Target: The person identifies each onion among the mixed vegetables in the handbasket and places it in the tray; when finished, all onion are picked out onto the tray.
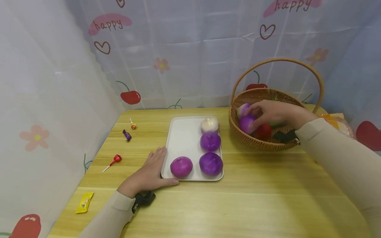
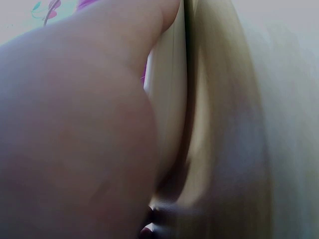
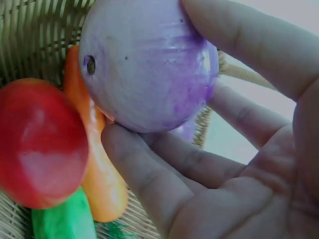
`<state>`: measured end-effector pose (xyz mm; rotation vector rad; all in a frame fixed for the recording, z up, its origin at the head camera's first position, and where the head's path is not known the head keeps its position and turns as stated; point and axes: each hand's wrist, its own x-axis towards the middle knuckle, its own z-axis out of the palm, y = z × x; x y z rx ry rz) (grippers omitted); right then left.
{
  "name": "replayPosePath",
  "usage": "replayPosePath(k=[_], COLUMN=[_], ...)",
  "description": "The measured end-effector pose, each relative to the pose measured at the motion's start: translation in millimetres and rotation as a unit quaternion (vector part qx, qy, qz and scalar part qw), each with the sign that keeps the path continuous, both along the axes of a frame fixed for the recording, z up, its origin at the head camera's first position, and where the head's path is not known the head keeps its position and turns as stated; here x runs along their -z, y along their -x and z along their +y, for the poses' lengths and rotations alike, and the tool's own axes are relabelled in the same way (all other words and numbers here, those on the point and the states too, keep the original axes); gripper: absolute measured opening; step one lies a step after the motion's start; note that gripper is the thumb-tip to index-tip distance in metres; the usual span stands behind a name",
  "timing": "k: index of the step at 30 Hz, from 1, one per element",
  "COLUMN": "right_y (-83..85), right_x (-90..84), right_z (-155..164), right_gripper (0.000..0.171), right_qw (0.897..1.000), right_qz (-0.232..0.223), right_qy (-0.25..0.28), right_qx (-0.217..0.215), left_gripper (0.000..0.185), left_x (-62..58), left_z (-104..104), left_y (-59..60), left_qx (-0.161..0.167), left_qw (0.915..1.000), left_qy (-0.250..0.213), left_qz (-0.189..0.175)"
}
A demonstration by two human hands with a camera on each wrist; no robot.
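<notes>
My right hand (image 1: 269,112) is inside the wicker basket (image 1: 256,142), its fingers and thumb gripping a purple onion (image 3: 149,69). The right wrist view shows this onion's pale underside, with a small dark hole. Another purple-and-white onion (image 1: 242,109) is close to the fingertips in the head view. My left hand (image 1: 150,173) rests at the near left corner of a white tray (image 1: 183,135), fingers straight along its side and thumb along its front edge. On the tray sit a white onion (image 1: 209,126), two deep purple onions (image 1: 210,141) and a magenta onion (image 1: 181,167).
Also in the basket are a red round vegetable (image 3: 42,142), an orange carrot-like piece (image 3: 102,169) and a green piece (image 3: 65,219). Lollipops (image 1: 117,158) and wrapped candies (image 1: 84,202) lie on the left. A tall handle (image 1: 279,60) arches over the basket; a packet (image 1: 337,122) lies behind my right arm.
</notes>
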<state>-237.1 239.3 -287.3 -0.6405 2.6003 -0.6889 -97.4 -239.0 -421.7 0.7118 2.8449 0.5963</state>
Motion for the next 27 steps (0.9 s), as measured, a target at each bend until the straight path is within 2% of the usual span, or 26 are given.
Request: replayPosePath(k=[3,13,20,27], right_y=[0.3,-9.9,-18.3,-27.1], right_x=[-4.8,-19.8,-31.4,-39.6], right_z=[5.2,5.2,-5.3,-29.2], right_gripper=[0.069,0.061,0.067,0.058], right_qw=[1.0,0.998,0.993,0.989], right_qz=[0.014,0.008,-0.012,-0.01], right_qy=[0.005,0.058,0.103,0.146], right_qx=[-0.002,0.027,0.058,0.032], left_gripper=[0.138,0.138,0.137,0.138], left_x=[0.2,1.2,1.3,1.4], left_z=[-0.1,-0.8,-0.5,-0.7], left_y=[-0.3,-1.2,-1.7,0.4], left_qx=[0.0,-0.002,-0.001,0.0], left_qw=[1.0,1.0,1.0,1.0], left_qy=[-0.002,-0.002,0.0,-0.004], left_qz=[0.0,-0.001,-0.002,0.0])
